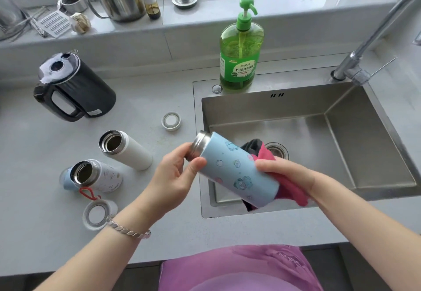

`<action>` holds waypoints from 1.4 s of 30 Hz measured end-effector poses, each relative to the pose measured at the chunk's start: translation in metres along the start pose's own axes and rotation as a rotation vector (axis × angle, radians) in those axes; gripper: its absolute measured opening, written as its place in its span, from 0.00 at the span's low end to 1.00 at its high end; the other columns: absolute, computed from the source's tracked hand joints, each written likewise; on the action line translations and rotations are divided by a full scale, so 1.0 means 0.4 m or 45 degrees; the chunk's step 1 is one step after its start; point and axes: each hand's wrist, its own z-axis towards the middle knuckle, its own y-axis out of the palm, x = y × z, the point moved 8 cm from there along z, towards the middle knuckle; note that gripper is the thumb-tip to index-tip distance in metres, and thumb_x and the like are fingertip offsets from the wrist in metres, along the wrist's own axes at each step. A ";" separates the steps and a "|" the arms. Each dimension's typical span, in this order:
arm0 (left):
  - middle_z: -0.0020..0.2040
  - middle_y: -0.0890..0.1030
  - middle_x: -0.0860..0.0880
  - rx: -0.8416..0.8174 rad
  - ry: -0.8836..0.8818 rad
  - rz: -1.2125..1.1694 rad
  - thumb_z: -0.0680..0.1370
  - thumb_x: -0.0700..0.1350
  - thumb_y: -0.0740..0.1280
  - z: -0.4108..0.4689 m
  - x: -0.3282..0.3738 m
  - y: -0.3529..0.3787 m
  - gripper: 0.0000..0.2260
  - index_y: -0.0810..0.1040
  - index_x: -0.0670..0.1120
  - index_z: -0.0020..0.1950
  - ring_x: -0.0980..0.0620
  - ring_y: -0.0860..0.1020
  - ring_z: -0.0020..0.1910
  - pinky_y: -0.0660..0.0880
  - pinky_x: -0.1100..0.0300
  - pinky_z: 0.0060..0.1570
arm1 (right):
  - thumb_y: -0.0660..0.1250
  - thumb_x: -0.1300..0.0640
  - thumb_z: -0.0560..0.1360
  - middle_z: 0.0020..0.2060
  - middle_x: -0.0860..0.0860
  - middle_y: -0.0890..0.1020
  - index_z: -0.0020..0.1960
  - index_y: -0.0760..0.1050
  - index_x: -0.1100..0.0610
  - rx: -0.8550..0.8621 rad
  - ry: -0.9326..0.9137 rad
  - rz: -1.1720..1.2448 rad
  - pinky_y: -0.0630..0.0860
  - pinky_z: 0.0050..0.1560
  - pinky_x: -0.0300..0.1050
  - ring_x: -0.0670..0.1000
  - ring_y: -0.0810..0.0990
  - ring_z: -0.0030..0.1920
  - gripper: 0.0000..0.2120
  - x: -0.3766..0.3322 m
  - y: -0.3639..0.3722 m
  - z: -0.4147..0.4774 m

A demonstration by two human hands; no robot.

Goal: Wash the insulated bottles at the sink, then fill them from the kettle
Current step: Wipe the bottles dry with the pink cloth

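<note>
Two forearms reach in from the near edge, bare along all of their visible length. The left hand (175,177) has a silver bracelet (127,230) round its wrist, a band of flat, slanted links that catch the light. On the right hand (287,172) the knuckles show. Between the arms, at the near edge, the torso is covered by a mauve-pink garment (239,268) of smooth, slightly glossy cloth with soft folds and a faint pattern in the same colour.

- sink (353,142): brushed metal, dull sheen
- blue bottle (237,167): matt coated body, bare shiny metal neck
- cloth (293,192): soft fabric
- kettle (91,85): glossy plastic
- desk (34,154): smooth, matt
</note>
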 end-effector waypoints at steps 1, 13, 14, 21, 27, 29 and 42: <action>0.39 0.77 0.41 0.039 -0.022 0.004 0.74 0.54 0.61 0.000 -0.011 -0.004 0.15 0.75 0.41 0.46 0.51 0.74 0.39 0.71 0.57 0.43 | 0.79 0.55 0.57 0.43 0.57 0.82 0.54 0.75 0.58 0.102 -0.135 -0.127 0.80 0.38 0.47 0.51 0.83 0.39 0.28 -0.019 -0.003 -0.004; 0.37 0.73 0.46 -0.014 -1.028 -0.574 0.75 0.46 0.65 -0.021 -0.122 -0.001 0.09 0.79 0.41 0.45 0.53 0.70 0.37 0.76 0.52 0.48 | 0.76 0.46 0.57 0.54 0.60 0.77 0.64 0.67 0.52 0.872 -1.276 -2.040 0.76 0.48 0.48 0.59 0.78 0.49 0.39 -0.114 0.044 -0.070; 0.34 0.73 0.48 0.014 -0.980 -0.587 0.76 0.45 0.64 -0.018 -0.115 0.000 0.08 0.80 0.41 0.44 0.54 0.70 0.36 0.76 0.53 0.48 | 0.74 0.43 0.58 0.54 0.59 0.77 0.65 0.66 0.52 0.849 -1.279 -2.054 0.76 0.48 0.48 0.59 0.78 0.49 0.38 -0.118 0.049 -0.067; 0.47 0.83 0.37 -0.168 -0.339 -0.276 0.71 0.47 0.69 -0.007 0.010 0.039 0.09 0.83 0.43 0.46 0.47 0.78 0.46 0.75 0.48 0.53 | 0.68 0.33 0.57 0.42 0.36 0.78 0.52 0.70 0.41 0.299 -0.396 -1.224 0.73 0.44 0.33 0.36 0.77 0.42 0.26 -0.148 0.062 0.015; 0.41 0.77 0.32 -0.239 -0.040 -0.102 0.73 0.52 0.64 -0.008 0.059 0.037 0.19 0.78 0.34 0.46 0.37 0.75 0.40 0.72 0.42 0.45 | 0.72 0.27 0.46 0.37 0.55 0.85 0.39 0.84 0.57 -0.247 0.371 -0.281 0.80 0.37 0.41 0.52 0.84 0.36 0.37 -0.042 0.070 0.035; 0.41 0.78 0.37 -0.233 0.017 -0.052 0.74 0.51 0.63 -0.004 0.063 0.024 0.17 0.77 0.36 0.46 0.40 0.76 0.42 0.73 0.45 0.45 | 0.75 0.29 0.44 0.39 0.56 0.85 0.41 0.84 0.57 -0.258 0.401 -0.195 0.80 0.39 0.44 0.54 0.84 0.38 0.37 -0.028 0.050 0.040; 0.36 0.76 0.44 0.259 0.454 0.723 0.75 0.41 0.62 -0.018 -0.011 0.066 0.04 0.73 0.42 0.43 0.50 0.69 0.41 0.67 0.67 0.47 | 0.62 0.48 0.78 0.28 0.53 0.75 0.38 0.69 0.58 1.047 -0.257 0.276 0.76 0.31 0.41 0.50 0.78 0.30 0.15 0.024 -0.043 0.099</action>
